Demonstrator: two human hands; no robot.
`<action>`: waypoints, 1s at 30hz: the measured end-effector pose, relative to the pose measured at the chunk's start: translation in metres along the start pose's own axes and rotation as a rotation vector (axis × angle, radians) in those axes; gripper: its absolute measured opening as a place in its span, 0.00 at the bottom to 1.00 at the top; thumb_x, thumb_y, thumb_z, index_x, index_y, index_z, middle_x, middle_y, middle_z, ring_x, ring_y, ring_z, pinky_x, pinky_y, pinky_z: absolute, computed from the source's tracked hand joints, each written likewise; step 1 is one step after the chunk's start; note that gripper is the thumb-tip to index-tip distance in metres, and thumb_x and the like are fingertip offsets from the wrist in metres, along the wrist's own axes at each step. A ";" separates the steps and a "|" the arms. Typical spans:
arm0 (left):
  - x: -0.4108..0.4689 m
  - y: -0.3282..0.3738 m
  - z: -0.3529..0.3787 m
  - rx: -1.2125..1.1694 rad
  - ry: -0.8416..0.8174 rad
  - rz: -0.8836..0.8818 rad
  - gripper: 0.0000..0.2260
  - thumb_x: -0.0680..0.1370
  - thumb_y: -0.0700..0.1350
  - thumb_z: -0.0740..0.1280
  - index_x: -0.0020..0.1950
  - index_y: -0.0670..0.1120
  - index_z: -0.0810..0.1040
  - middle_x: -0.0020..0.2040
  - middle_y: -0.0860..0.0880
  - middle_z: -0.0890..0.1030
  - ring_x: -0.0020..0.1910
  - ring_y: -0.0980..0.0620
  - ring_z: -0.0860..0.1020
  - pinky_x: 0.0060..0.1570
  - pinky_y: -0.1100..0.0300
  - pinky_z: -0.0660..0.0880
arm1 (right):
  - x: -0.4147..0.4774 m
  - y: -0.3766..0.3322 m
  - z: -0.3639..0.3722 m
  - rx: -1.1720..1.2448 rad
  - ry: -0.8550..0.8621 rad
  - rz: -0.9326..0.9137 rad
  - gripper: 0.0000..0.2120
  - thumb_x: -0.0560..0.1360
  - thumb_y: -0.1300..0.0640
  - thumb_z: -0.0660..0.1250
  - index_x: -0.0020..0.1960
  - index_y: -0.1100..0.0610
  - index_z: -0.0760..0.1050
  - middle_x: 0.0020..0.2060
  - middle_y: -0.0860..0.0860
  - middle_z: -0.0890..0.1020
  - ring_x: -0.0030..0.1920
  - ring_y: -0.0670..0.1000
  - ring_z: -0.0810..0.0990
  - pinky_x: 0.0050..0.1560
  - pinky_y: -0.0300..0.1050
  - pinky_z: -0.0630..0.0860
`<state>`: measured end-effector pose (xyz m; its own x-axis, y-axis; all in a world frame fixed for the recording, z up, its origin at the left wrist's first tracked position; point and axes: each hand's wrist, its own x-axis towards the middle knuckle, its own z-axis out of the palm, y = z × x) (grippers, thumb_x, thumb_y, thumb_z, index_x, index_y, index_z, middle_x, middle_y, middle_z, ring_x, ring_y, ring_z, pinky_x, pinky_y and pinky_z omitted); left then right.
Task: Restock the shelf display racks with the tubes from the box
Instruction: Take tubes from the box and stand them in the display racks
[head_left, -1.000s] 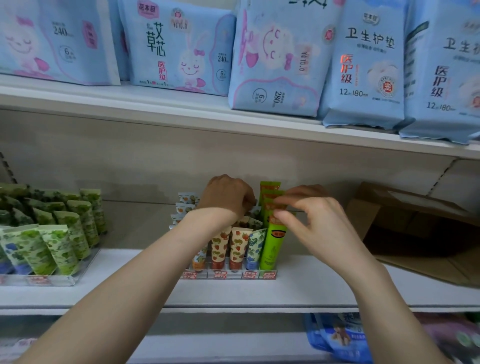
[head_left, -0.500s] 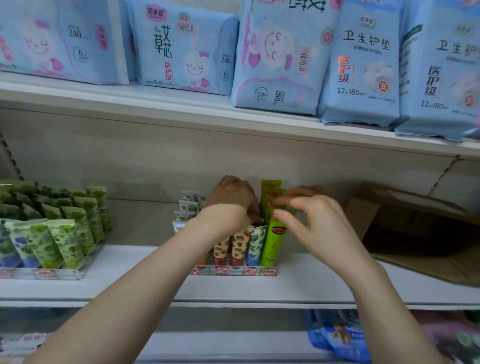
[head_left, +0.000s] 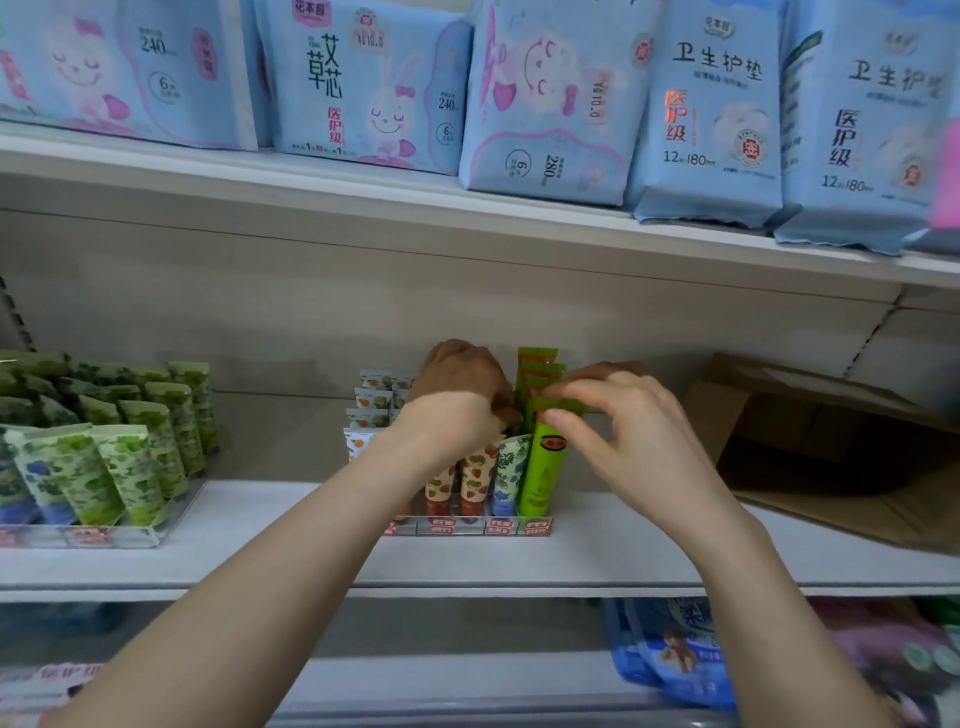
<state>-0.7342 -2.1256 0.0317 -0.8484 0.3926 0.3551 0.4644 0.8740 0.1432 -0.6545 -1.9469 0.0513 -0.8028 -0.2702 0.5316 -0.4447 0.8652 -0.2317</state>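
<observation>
Fingertips (head_left: 556, 418) of my right hand (head_left: 639, 441) pinch the crimped top of the front bright green tube (head_left: 543, 470), standing upright in the rightmost lane of the clear display rack (head_left: 467, 527). Three more green tubes visible behind it. My left hand (head_left: 462, 400) is curled over the neighbouring lanes; grip cannot be told. Three patterned tubes (head_left: 475, 480) show at the front. Open cardboard box (head_left: 831, 447) lies to the right, on the same shelf (head_left: 623, 551).
</observation>
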 end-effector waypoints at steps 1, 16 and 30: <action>-0.001 -0.001 -0.001 -0.010 0.006 -0.004 0.12 0.75 0.56 0.64 0.50 0.55 0.85 0.52 0.52 0.81 0.59 0.47 0.74 0.65 0.52 0.65 | 0.000 0.001 0.001 -0.004 0.005 0.000 0.12 0.78 0.47 0.66 0.59 0.46 0.81 0.51 0.47 0.81 0.51 0.49 0.74 0.47 0.41 0.65; -0.035 -0.023 -0.017 -0.090 0.175 0.023 0.09 0.76 0.50 0.69 0.53 0.54 0.85 0.56 0.51 0.80 0.63 0.47 0.69 0.62 0.61 0.60 | 0.030 -0.034 0.014 -0.204 -0.003 -0.096 0.12 0.77 0.51 0.66 0.57 0.52 0.82 0.55 0.50 0.82 0.58 0.52 0.76 0.58 0.46 0.71; -0.018 -0.035 -0.009 0.037 0.051 -0.082 0.11 0.76 0.52 0.64 0.49 0.51 0.85 0.55 0.51 0.80 0.61 0.45 0.71 0.65 0.54 0.68 | 0.061 -0.033 0.031 -0.399 -0.238 -0.112 0.07 0.75 0.53 0.67 0.48 0.51 0.84 0.63 0.49 0.75 0.72 0.53 0.59 0.66 0.44 0.61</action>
<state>-0.7325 -2.1655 0.0286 -0.8688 0.3048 0.3903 0.3833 0.9129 0.1403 -0.7010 -2.0050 0.0656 -0.8479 -0.4200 0.3235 -0.3837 0.9073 0.1723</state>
